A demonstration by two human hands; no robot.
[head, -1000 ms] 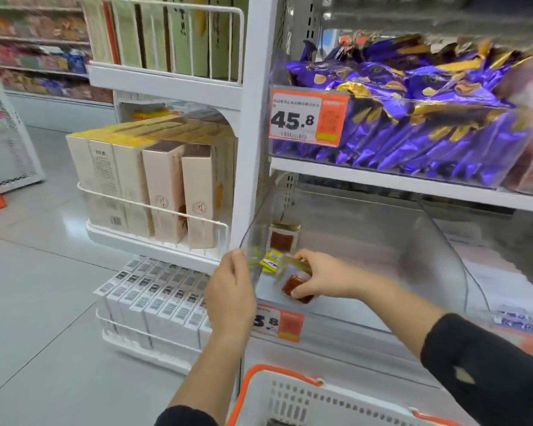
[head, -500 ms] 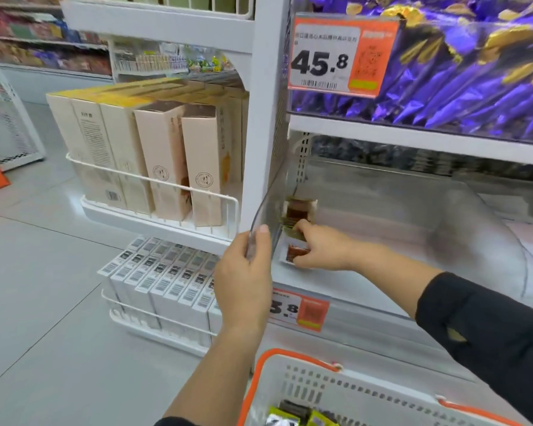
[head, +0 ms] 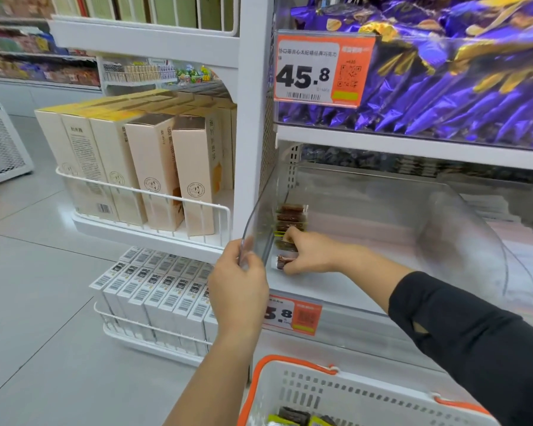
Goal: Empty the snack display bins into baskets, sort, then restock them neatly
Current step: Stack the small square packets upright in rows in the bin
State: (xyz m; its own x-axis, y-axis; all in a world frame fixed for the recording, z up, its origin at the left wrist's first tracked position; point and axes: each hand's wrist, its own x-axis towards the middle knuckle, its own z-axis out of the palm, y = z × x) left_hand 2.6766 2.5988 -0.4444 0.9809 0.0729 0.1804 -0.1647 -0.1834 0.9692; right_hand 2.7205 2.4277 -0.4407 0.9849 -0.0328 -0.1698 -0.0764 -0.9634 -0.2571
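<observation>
The right hand [head: 313, 253] is reaching into the clear plastic display bin [head: 382, 229] on the lower shelf, its fingers curling round a small brown snack packet [head: 285, 261] lying on the bin floor at the near left corner. Just beyond the knuckles, a short row of similar small brown and yellow wrapped snacks [head: 290, 222] is lining up against the bin's left wall, running toward the far side. The left hand [head: 239, 290] is pinching the near edge of the bin's transparent curved side panel [head: 253, 229], thumb and fingers clamped on it. Below the hands, a white plastic basket with orange handles [head: 345, 392] is sitting near the camera, with a few dark and yellow packets [head: 293, 416] showing in it. An orange and white price tag [head: 293, 315] is sitting on the bin's front. On the shelf above, purple and gold foil packets [head: 443, 81] are filling another bin. To the left, tall cream cardboard boxes [head: 154, 167] are standing upright in a white wire rack.
</observation>
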